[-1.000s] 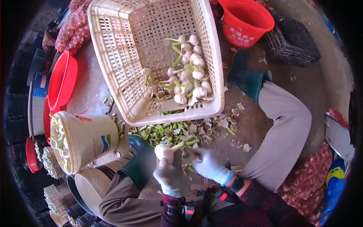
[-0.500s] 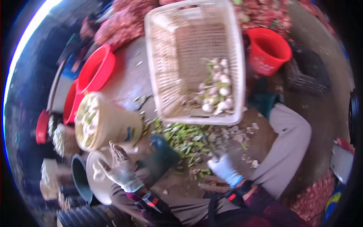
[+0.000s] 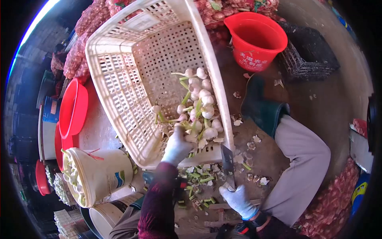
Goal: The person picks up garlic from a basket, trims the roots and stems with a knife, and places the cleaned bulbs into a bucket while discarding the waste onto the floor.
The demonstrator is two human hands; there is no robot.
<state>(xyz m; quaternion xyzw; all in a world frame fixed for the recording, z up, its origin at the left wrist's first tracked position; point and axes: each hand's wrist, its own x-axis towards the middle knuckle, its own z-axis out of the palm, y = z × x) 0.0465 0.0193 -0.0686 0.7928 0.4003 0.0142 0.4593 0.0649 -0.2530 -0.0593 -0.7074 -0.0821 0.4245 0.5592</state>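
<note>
My left hand, in a pale glove, reaches over the near rim of the white plastic crate and touches the near garlic bulbs. Its fingertips are partly hidden among the bulbs and stems, so its hold cannot be made out. My gloved right hand is closed round the lower end of a dark flat blade, which points up beside the crate's near right corner. Cut green stems and papery skins lie on the floor between my hands.
A red bucket stands beyond the crate, near a black crate. On the left are a cream bucket with pale stems and a red tub. My green boot is right of the crate. Red net sacks lie lower right.
My left hand has moved from the open space beside the cream bucket into the crate, among the garlic. My right hand still holds the blade, now seen more plainly. The view has shifted.
</note>
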